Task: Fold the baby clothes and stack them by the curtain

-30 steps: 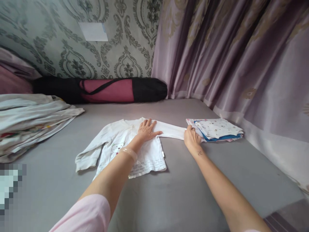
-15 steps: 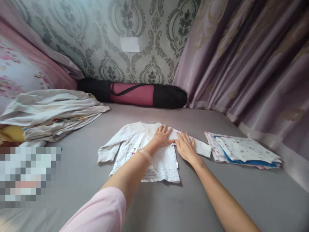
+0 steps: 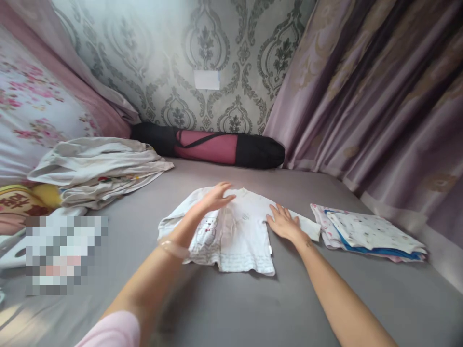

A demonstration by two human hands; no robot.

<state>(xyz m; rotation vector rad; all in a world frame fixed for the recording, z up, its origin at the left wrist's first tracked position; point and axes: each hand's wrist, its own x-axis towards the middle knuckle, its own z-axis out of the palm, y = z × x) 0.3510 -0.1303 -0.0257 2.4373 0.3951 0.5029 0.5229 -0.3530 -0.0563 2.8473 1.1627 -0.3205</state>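
A small white long-sleeved shirt (image 3: 246,241) lies spread on the grey bed sheet (image 3: 253,308), with a cartoon animal print on its front and a tag at its side. My left hand (image 3: 217,196) is over its upper left part, fingers apart and holding nothing; it looks slightly raised from the cloth. My right hand (image 3: 284,222) lies flat with spread fingers on the sleeve at the right, near the armpit. My left forearm hides part of the left sleeve.
Folded clothes (image 3: 376,231) lie in a stack at the right. A heap of pale clothes (image 3: 104,168) is at the left. Along the wall rests a black and pink long bag (image 3: 208,146). Purple curtains (image 3: 347,91) hang at the right; a blurred patch covers something at lower left.
My right hand let go of the sleeve's cuff and moved inward to lie flat on the sleeve. My left hand lifted from the shirt's chest and moved left. The view has turned left.
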